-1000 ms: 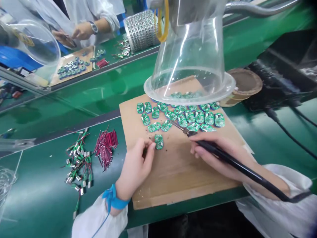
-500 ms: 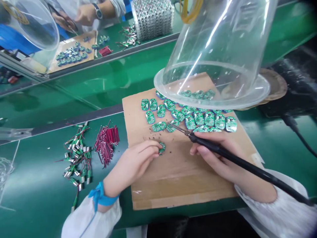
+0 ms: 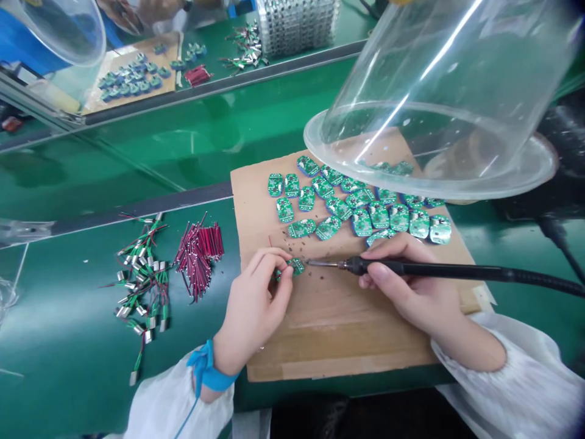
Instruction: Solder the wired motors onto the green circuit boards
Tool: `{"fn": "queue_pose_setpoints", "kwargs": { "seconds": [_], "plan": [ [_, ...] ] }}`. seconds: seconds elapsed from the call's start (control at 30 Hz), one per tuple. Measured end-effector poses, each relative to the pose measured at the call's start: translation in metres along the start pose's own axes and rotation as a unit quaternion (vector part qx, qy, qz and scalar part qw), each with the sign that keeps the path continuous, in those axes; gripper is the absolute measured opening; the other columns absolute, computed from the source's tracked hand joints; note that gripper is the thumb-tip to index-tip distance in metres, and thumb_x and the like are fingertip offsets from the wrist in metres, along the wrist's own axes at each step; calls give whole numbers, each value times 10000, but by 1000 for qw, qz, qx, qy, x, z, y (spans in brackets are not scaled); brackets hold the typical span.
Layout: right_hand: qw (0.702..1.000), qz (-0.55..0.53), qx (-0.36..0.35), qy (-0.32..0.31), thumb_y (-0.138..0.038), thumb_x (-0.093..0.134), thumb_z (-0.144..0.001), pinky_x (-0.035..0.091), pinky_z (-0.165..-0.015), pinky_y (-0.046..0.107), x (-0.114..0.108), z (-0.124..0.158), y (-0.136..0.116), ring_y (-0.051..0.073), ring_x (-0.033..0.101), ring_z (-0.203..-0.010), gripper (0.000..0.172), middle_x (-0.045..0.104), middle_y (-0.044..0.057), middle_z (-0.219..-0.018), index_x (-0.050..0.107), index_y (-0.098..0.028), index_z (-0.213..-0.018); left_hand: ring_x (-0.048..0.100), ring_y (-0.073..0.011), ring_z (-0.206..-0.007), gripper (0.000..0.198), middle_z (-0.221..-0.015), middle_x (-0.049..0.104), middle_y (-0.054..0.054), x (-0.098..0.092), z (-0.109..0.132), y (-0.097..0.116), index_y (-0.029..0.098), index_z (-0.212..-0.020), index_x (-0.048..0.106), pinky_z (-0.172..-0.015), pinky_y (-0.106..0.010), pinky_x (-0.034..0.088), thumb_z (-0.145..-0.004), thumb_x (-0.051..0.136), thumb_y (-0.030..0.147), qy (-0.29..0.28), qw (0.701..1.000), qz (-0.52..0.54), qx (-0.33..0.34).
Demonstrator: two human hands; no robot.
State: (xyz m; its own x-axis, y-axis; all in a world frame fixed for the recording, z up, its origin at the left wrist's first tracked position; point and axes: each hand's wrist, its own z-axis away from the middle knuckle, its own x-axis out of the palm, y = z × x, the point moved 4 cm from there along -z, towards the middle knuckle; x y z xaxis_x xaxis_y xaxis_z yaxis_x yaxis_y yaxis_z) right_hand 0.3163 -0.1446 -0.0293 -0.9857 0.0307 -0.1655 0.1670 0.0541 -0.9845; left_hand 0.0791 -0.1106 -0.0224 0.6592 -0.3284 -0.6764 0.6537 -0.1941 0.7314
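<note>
My left hand (image 3: pixel 260 286), a blue wrist strap behind it, pinches a small green circuit board (image 3: pixel 296 266) against the cardboard sheet (image 3: pixel 338 317). A thin red strand shows above its fingers; whether they hold it I cannot tell. My right hand (image 3: pixel 406 274) is wrapped round the black handle of a soldering iron (image 3: pixel 384 267). The iron lies nearly level, its tip close to the board's right edge; contact is too small to make out. Rows of green circuit boards (image 3: pixel 338 208) lie on the cardboard beyond both hands. Dark specks are scattered near the held board.
Red and black wires (image 3: pixel 197 259) and small metal parts with green and red leads (image 3: pixel 144 274) lie left of the cardboard. A clear plastic hood (image 3: pixel 434 97) overhangs the back right. Across a low divider, another person's hands (image 3: pixel 137 12) are near more boards (image 3: pixel 132 79).
The soldering iron has swung from pointing up-left at the rows to level, its tip now beside the held board. My left hand has turned and its fingers have shifted on the board. The view has moved slightly.
</note>
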Motion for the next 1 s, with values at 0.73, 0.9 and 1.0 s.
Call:
{"fn": "queue_pose_setpoints", "kwargs": {
  "seconds": [0.73,0.9,1.0],
  "plan": [
    [998,55,-15,-36,-235,695,-919,502,-632,356,1,-1,2,200,666,-712,108,705,12,-832,654,-276,-1010,648,-146,-935,111,-1138,653,-24,-2,-3,-2,210,-891,519,-622,-236,462,-1002,515,202,-8,1000,10,-3],
    [1000,27,-5,-13,-279,688,-930,499,-576,350,-1,1,2,199,658,-646,74,689,10,-779,654,-280,-997,650,-155,-936,117,-1133,658,-33,-2,-3,-2,208,-881,519,-627,-243,462,-998,517,195,-9,1000,12,2],
    [1000,-6,3,7,-288,674,-943,501,-536,330,-2,1,3,185,645,-597,53,667,-1,-726,647,-275,-987,650,-156,-936,112,-1140,660,-38,-2,-4,-2,207,-885,523,-639,-249,466,-995,517,185,-9,1000,16,5]
  ]
}}
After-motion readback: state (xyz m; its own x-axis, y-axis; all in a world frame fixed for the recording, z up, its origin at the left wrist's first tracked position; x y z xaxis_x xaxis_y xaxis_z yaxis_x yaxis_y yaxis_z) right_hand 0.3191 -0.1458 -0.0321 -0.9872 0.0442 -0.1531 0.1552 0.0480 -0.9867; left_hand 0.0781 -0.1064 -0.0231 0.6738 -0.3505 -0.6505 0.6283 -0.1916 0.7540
